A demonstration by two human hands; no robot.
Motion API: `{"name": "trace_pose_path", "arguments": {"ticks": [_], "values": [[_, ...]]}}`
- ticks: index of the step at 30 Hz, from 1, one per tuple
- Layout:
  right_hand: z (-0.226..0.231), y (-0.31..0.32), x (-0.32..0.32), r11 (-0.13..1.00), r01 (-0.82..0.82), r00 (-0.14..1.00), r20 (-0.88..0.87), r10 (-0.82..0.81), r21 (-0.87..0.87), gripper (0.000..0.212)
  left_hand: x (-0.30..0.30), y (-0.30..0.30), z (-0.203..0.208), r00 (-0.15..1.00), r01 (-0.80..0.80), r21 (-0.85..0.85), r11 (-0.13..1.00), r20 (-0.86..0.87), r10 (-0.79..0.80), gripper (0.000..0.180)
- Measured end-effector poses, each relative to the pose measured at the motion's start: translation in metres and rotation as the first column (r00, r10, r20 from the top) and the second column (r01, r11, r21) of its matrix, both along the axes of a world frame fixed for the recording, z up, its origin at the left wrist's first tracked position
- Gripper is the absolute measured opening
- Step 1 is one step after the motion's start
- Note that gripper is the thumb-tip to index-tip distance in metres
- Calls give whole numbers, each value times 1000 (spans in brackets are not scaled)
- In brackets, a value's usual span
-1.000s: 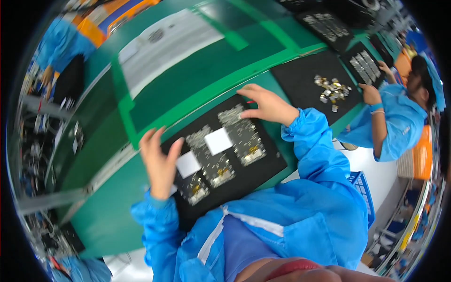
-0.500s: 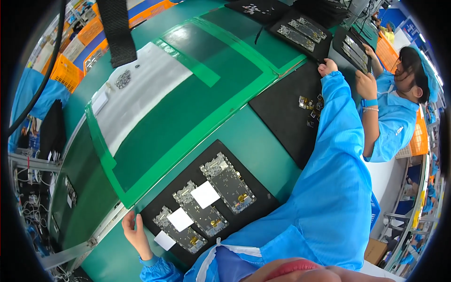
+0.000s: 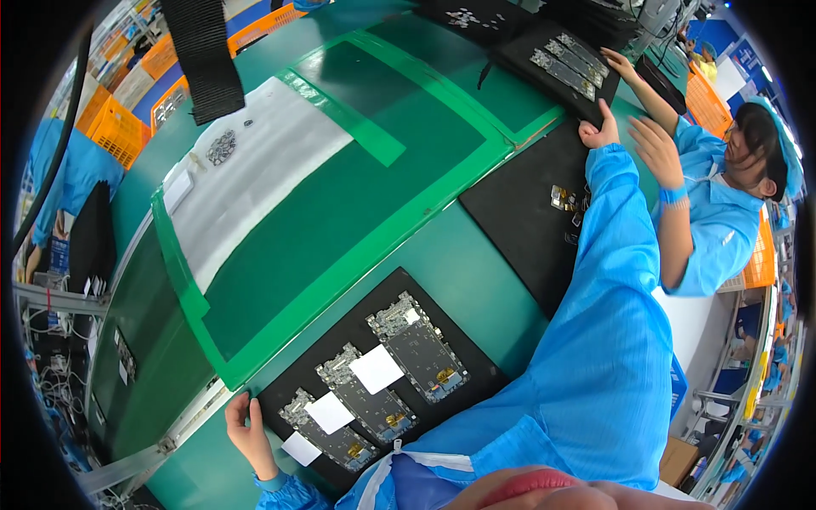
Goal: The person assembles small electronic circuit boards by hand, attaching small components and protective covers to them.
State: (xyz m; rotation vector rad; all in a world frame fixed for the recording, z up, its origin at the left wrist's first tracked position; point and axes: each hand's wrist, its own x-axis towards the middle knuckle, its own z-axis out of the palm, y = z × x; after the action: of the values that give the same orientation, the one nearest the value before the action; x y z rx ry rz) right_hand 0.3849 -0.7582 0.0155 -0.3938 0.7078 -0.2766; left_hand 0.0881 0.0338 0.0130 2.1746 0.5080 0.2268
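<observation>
1. Workbench [image 3: 459, 280] with a smooth green top; a flat black pad [image 3: 510, 204] is spread across its right side.
2. Flat black near tray [image 3: 480, 365], laid before the torso; three dark rectangular circuit boards [image 3: 421, 348] are lined up on it.
3. Flat black far tray [image 3: 520, 61], upper right; its near corner is pinched between the thumb and curled fingers of the right hand [image 3: 600, 130], while a co-worker's hand [image 3: 620, 65] is set at its right edge.
4. Left hand [image 3: 249, 429], held just beside the near tray's left corner – thumb and fingers parted; whether the tray is touched cannot be told.
5. Three white square sheets [image 3: 377, 369], laid along the boards' left edges.
6. Small shiny metal parts [image 3: 561, 198], scattered on the pad – partly hidden by a blue sleeve [image 3: 616, 255].
</observation>
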Motion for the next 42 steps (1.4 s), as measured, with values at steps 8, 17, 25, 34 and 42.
{"name": "trace_pose_path", "arguments": {"ticks": [8,17,25,34,42], "values": [[25,22,-14,896,-271,962,-139,237,-351,27,-4,0,10,998,-8,-32,999,58,9,18],[52,155,-111,870,-377,917,2,398,-317,25,10,-78,97,910,397,-244,885,233,-344,21],[61,275,-196,827,-479,870,-32,492,-294,21,113,-258,92,726,367,-917,156,177,-665,48],[79,333,-225,971,-179,974,110,198,-159,41,137,-308,44,867,249,-968,-37,239,-436,32],[13,232,-191,942,32,984,176,29,-334,45,93,-220,69,843,276,-959,59,212,-495,24]]}}
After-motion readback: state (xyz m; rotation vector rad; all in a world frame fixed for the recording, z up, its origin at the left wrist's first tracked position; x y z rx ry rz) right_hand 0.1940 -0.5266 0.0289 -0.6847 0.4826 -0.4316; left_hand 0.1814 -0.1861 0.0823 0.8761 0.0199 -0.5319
